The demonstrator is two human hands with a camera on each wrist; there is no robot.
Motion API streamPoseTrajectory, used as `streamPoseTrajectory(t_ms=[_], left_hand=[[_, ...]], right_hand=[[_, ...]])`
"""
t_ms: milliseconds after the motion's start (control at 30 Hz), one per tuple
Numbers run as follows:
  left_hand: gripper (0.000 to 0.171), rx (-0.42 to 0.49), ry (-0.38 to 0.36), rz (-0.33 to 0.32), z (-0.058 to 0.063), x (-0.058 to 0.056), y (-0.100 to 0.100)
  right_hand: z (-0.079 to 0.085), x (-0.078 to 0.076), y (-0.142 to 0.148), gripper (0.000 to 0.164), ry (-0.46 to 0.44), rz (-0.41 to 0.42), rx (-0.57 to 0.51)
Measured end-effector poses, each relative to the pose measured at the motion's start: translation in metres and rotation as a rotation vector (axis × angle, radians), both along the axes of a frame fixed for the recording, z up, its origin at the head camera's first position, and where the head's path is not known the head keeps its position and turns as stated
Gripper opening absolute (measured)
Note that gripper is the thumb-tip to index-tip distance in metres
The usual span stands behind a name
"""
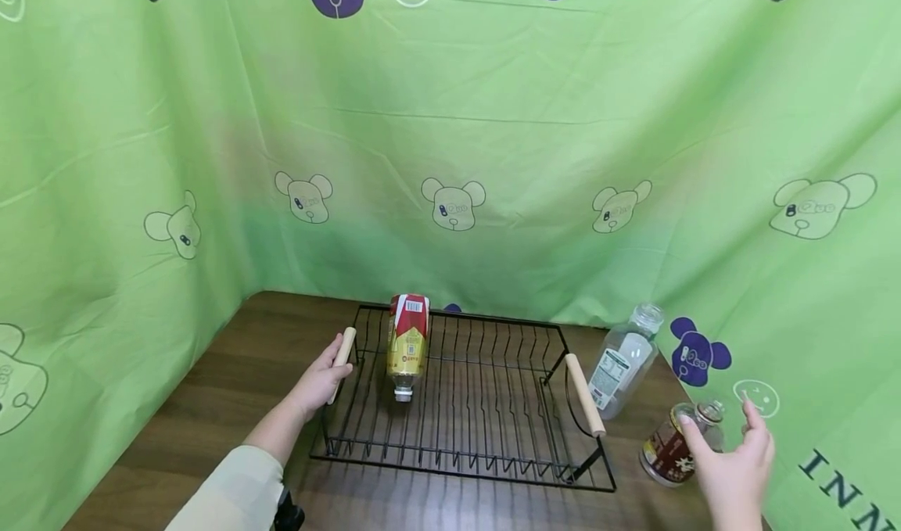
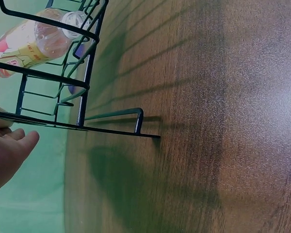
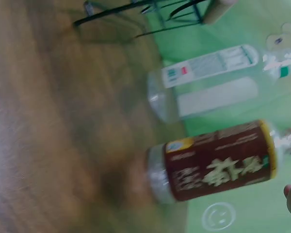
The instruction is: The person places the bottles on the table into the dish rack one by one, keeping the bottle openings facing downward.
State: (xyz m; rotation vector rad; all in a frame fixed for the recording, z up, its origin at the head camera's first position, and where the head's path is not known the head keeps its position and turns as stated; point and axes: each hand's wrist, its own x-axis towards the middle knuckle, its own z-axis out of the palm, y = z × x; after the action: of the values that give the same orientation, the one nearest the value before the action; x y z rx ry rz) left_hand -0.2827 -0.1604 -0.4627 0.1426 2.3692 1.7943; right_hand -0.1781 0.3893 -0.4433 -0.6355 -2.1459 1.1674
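Green mouse-printed cloth [image 1: 450, 109] hangs behind, and here's the brown wood-grain table [image 1: 246, 347] below. On it stands a black wire rack [image 1: 457, 473]; just right of that, a clear plastic bottle with white labels [image 1: 629, 363] upright, a brown-labelled clear bottle [image 1: 669, 449] nearer, and a red-and-yellow-wrapped bottle [image 1: 408, 343] lying on the rack's left, cap nearward. Right hand [image 1: 735, 468] spread wide by the brown-labelled bottle's neck, grasping nothing; left hand [image 1: 317, 382] gripping the rack's pale wooden left handle [image 1: 346, 345].

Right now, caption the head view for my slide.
Left hand grips the rack by one handle; open right hand near a brown-labelled bottle.
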Motion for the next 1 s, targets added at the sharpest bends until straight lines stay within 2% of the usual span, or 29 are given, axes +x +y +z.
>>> streamPoseTrajectory(t_ms=[133, 267, 433, 767, 1000], left_hand=[[0.072, 0.003, 0.001, -0.002, 0.0, -0.001, 0.0], [0.072, 0.002, 0.004, -0.006, 0.0, -0.001, 0.0], [0.072, 0.01, -0.003, 0.003, 0.0, 0.0, 0.001], [0.071, 0.016, -0.019, 0.002, 0.002, 0.003, 0.001], [0.072, 0.013, -0.005, 0.001, 0.003, 0.003, 0.001]], right_hand=[[-0.02, -0.002, 0.008, 0.095, -0.023, -0.023, -0.022], [-0.039, -0.006, 0.015, 0.097, -0.048, -0.035, 0.0], [-0.054, -0.007, 0.015, 0.098, -0.05, -0.034, 0.009], [-0.054, -0.008, 0.004, 0.096, -0.071, -0.048, -0.065], [-0.053, -0.011, 0.004, 0.095, -0.008, -0.082, -0.108]])
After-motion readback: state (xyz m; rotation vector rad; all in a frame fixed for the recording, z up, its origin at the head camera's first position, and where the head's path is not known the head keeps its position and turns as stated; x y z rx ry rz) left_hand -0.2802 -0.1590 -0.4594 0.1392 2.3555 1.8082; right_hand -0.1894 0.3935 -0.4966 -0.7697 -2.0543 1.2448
